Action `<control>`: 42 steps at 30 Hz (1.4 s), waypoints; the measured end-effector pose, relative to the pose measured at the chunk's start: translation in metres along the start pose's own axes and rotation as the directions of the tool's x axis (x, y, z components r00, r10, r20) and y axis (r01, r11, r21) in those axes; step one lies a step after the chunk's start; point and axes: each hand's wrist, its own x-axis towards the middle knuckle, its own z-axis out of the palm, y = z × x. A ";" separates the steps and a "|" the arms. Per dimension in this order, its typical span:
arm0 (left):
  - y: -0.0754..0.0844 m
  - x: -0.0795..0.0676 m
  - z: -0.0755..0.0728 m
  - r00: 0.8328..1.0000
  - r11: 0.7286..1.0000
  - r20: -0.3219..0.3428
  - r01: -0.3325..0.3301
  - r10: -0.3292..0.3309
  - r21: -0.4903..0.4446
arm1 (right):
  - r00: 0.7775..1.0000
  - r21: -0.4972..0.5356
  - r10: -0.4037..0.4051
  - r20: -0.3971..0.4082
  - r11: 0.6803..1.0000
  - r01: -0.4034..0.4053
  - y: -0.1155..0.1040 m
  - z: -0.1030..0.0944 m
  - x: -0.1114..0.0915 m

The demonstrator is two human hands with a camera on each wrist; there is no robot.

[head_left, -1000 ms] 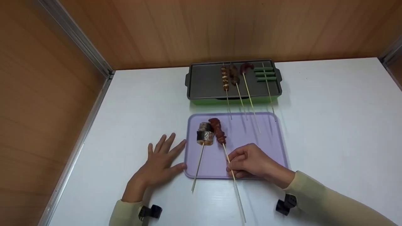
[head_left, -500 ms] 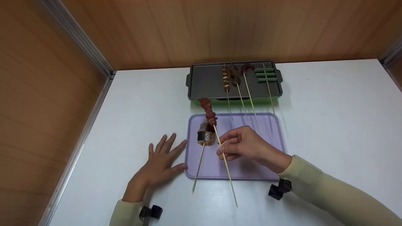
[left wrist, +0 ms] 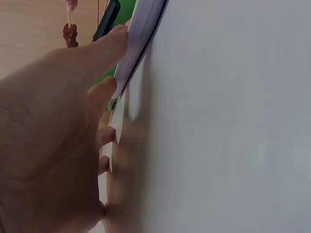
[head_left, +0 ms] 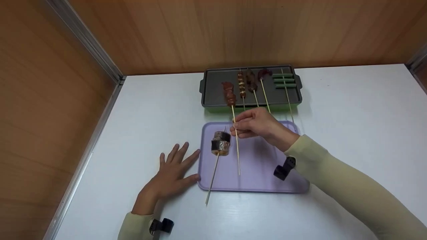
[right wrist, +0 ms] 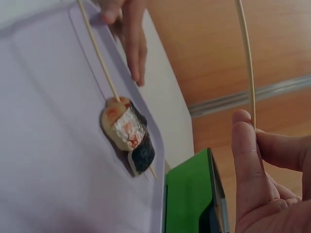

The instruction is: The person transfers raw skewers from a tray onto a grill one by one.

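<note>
My right hand [head_left: 255, 124] pinches the stick of a reddish-brown meat skewer [head_left: 229, 94] between thumb and fingers. Its meat end overlaps the front left of the dark grill plate [head_left: 217, 86] in the head view, while the stick's lower end hangs over the lilac tray [head_left: 253, 180]. On the tray's left side lies a fish skewer [head_left: 221, 143] with silvery black skin, its stick sticking out past the front rim. My left hand [head_left: 170, 176] rests on the table with fingers spread, thumb and index fingertip at the tray's left rim.
The grill plate sits on a green base [right wrist: 189, 194] behind the tray. Across its right half lie a banded brown skewer [head_left: 241, 85], a dark meat skewer [head_left: 251, 81], a curled dark red skewer [head_left: 264, 74] and a green vegetable skewer [head_left: 284, 80]. A wooden wall [head_left: 186, 36] stands behind.
My right hand has lifted the meat skewer off the tray and carried it forward, away from me, up to the grill plate. My left hand has stayed in place.
</note>
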 end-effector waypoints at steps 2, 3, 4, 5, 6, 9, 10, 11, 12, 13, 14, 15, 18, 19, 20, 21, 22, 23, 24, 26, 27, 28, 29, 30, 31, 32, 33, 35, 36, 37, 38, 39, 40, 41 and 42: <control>0.000 0.000 0.000 1.000 1.000 -0.002 0.001 -0.001 0.002 | 1.000 0.010 0.013 -0.010 1.000 -0.013 0.000 -0.002 0.006; 0.000 0.001 0.000 1.000 1.000 -0.002 0.001 -0.001 0.002 | 1.000 0.016 0.020 -0.014 1.000 -0.019 -0.001 -0.003 0.009; 0.000 0.001 0.000 1.000 1.000 -0.001 0.002 -0.002 0.003 | 1.000 0.021 0.026 -0.018 0.999 -0.025 0.000 -0.004 0.011; 0.000 0.001 0.000 1.000 1.000 -0.001 0.000 0.000 0.004 | 0.999 0.024 0.029 -0.020 0.999 -0.029 0.000 -0.006 0.014; 0.000 0.001 0.000 1.000 1.000 -0.002 -0.001 0.001 0.006 | 0.999 0.030 0.033 -0.024 0.999 -0.032 0.000 -0.006 0.016; -0.001 0.002 0.001 1.000 1.000 0.000 -0.008 0.008 0.005 | 0.999 0.036 0.039 -0.030 0.999 -0.038 -0.001 -0.009 0.022; -0.001 0.002 0.001 1.000 1.000 0.003 -0.008 0.008 0.004 | 0.999 0.037 0.042 -0.032 0.998 -0.041 -0.001 -0.009 0.024; -0.001 0.001 0.001 1.000 1.000 0.005 -0.009 0.009 0.002 | 0.998 0.036 0.045 -0.033 0.998 -0.043 -0.002 -0.010 0.025; -0.001 0.001 0.001 1.000 1.000 0.008 -0.010 0.010 0.002 | 0.998 0.031 0.048 -0.036 0.998 -0.047 -0.002 -0.010 0.026; -0.001 0.001 0.001 1.000 1.000 0.011 -0.010 0.010 -0.002 | 0.998 0.025 0.051 -0.041 0.998 -0.050 -0.003 -0.010 0.028; -0.001 0.001 0.001 1.000 1.000 0.012 -0.010 0.010 0.000 | 0.997 0.014 0.053 -0.049 0.999 -0.052 -0.004 -0.010 0.028; -0.001 0.001 0.001 1.000 1.000 0.011 -0.012 0.012 0.002 | 0.997 0.001 0.054 -0.061 0.999 -0.054 -0.005 -0.010 0.030; 0.000 0.001 0.000 1.000 1.000 0.005 -0.015 0.015 0.005 | 0.995 -0.044 0.042 -0.087 0.998 -0.046 -0.009 -0.009 0.034; 0.000 0.001 0.000 1.000 1.000 0.003 -0.015 0.015 0.004 | 0.995 -0.058 0.034 -0.094 0.998 -0.039 -0.010 -0.009 0.035; 0.001 0.001 0.000 1.000 1.000 0.000 -0.014 0.014 0.003 | 0.995 -0.071 0.026 -0.101 0.997 -0.034 -0.010 -0.009 0.037; 0.001 0.001 0.000 1.000 1.000 0.000 -0.012 0.012 0.001 | 0.994 -0.080 0.020 -0.106 0.996 -0.029 -0.011 -0.008 0.038; 0.001 0.001 0.000 1.000 1.000 0.001 -0.010 0.010 -0.002 | 0.994 -0.087 0.014 -0.109 0.996 -0.024 -0.012 -0.008 0.040; 0.002 0.001 0.000 1.000 1.000 0.004 -0.008 0.008 -0.005 | 0.994 -0.092 0.009 -0.113 0.996 -0.019 -0.012 -0.008 0.042; 0.002 0.000 -0.001 1.000 1.000 0.009 -0.004 0.004 -0.009 | 0.993 -0.093 0.008 -0.118 0.995 -0.019 -0.013 -0.009 0.043; 0.002 0.001 -0.001 1.000 1.000 0.013 -0.002 0.002 -0.007 | 0.991 -0.088 0.015 -0.133 0.996 -0.027 -0.014 -0.009 0.046; 0.002 0.001 -0.001 1.000 1.000 0.016 0.000 0.000 -0.008 | 0.989 -0.087 0.019 -0.145 0.996 -0.031 -0.015 -0.010 0.047; 0.002 0.000 -0.001 1.000 1.000 0.016 0.002 -0.002 -0.009 | 0.988 -0.092 0.019 -0.152 0.995 -0.033 -0.016 -0.010 0.048; 0.002 0.000 -0.002 1.000 1.000 0.016 0.002 -0.002 -0.011 | 0.986 -0.091 0.020 -0.163 0.995 -0.035 -0.017 -0.011 0.049; 0.002 0.000 -0.002 1.000 1.000 0.014 0.001 -0.001 -0.011 | 0.985 -0.092 0.019 -0.174 0.995 -0.035 -0.018 -0.011 0.051; 0.001 0.001 -0.002 1.000 1.000 0.009 -0.003 0.003 -0.010 | 0.982 -0.096 0.017 -0.186 0.995 -0.036 -0.019 -0.011 0.052; 0.001 0.001 -0.002 1.000 1.000 0.008 -0.006 0.006 -0.011 | 0.980 -0.100 0.017 -0.197 0.994 -0.037 -0.019 -0.012 0.053; 0.001 0.001 -0.002 1.000 1.000 0.006 -0.008 0.008 -0.012 | 0.979 -0.110 0.014 -0.203 0.993 -0.036 -0.020 -0.012 0.055; 0.001 0.000 -0.002 1.000 1.000 0.008 -0.010 0.010 -0.011 | 0.976 -0.115 0.013 -0.216 0.993 -0.039 -0.020 -0.012 0.057; 0.001 0.001 -0.002 1.000 1.000 0.009 -0.010 0.010 -0.010 | 0.975 -0.121 0.013 -0.220 0.992 -0.040 -0.020 -0.012 0.058; 0.001 0.001 -0.002 1.000 1.000 0.009 -0.010 0.010 -0.010 | 0.976 -0.125 0.012 -0.219 0.991 -0.040 -0.020 -0.012 0.058; 0.001 0.001 -0.002 1.000 1.000 0.010 -0.008 0.008 -0.011 | 0.975 -0.127 0.009 -0.222 0.991 -0.038 -0.020 -0.012 0.059; 0.001 0.001 -0.002 1.000 1.000 0.008 -0.006 0.006 -0.009 | 0.975 -0.130 0.004 -0.223 0.991 -0.034 -0.020 -0.012 0.059; 0.000 0.000 -0.001 1.000 1.000 0.004 -0.005 0.005 -0.007 | 0.974 -0.128 0.000 -0.228 0.991 -0.030 -0.019 -0.012 0.059; 0.000 0.000 0.000 1.000 1.000 0.000 -0.005 0.005 -0.005 | 0.973 -0.131 -0.007 -0.231 0.991 -0.024 -0.018 -0.012 0.058; 0.000 0.000 0.001 1.000 1.000 -0.002 -0.004 0.004 -0.003 | 0.972 -0.129 -0.012 -0.234 0.991 -0.019 -0.017 -0.012 0.059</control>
